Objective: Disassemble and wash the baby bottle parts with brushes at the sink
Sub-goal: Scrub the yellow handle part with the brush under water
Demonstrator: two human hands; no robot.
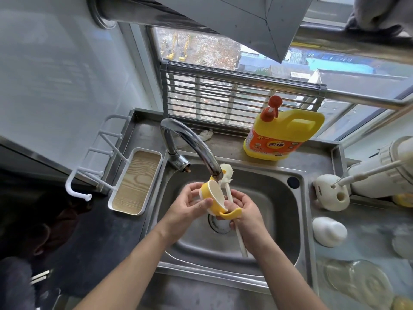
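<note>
Two bare forearms reach up from the bottom edge of the frame to the middle of the stainless sink (274, 211). The left hand (187, 203) pinches the yellow handled bottle collar (213, 195) between thumb and fingers, its pale round face tilted toward the camera, just under the faucet (190, 139) spout. The right hand (247, 212) is curled round the white brush (228, 190) handle and also touches the collar's curved yellow grip. The bristle head stands above and behind the collar, beside the spout, not against the part. Whether water is running cannot be told.

This looks like the scrubbing step for the collar, with the brush momentarily off it. The next move likely calls for bringing the bristles down onto the rim while the left hand turns the part. A white bottle piece (328, 231) lies on the counter at right, apparently waiting, and a yellow detergent jug (283, 133) stands behind the sink.
</note>
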